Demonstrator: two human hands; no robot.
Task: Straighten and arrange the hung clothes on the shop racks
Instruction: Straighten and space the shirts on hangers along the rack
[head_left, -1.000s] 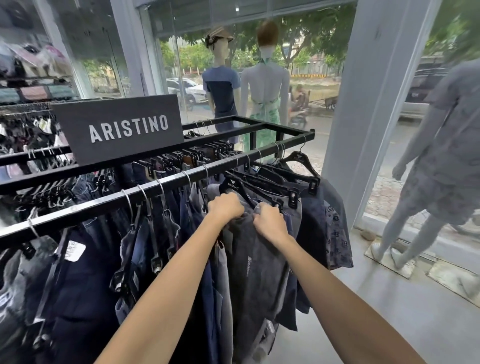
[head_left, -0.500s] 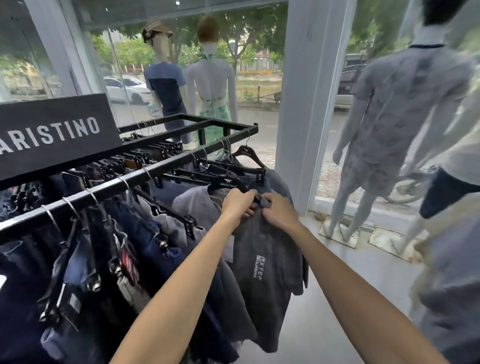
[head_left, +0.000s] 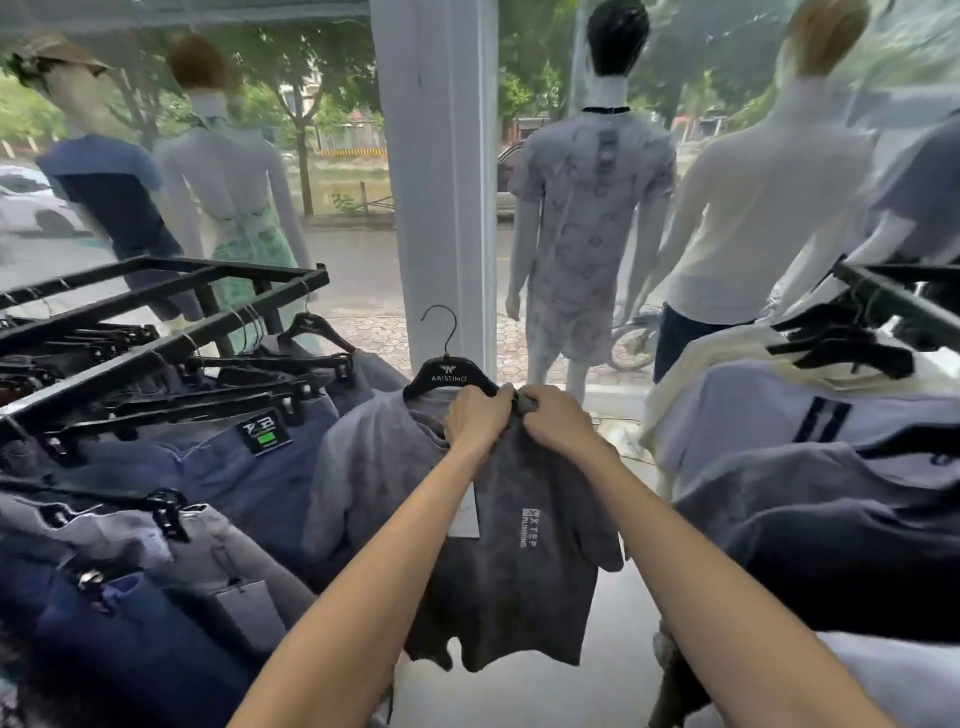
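**Q:** What do the two grips hold?

**A:** The left grip curls over the shoulder of the dark grey T-shirt, on the arm of the black hanger. The right grip, just beside it at 3 o'clock, pinches the shirt fabric at the hanger's end.

**Q:** Where is the shirt?

**A:** It hangs at 6 o'clock from both grips, between the forearms, its printed side toward the camera and a white tag along its left edge. The hanger's hook rises at 11 o'clock, in front of the white pillar.

**Q:** What surrounds it?

**A:** At 9 o'clock is a black rack of clip hangers with blue and grey garments. At 3 o'clock a second rack carries pale and dark shirts. At 12 o'clock dressed mannequins stand at the window.
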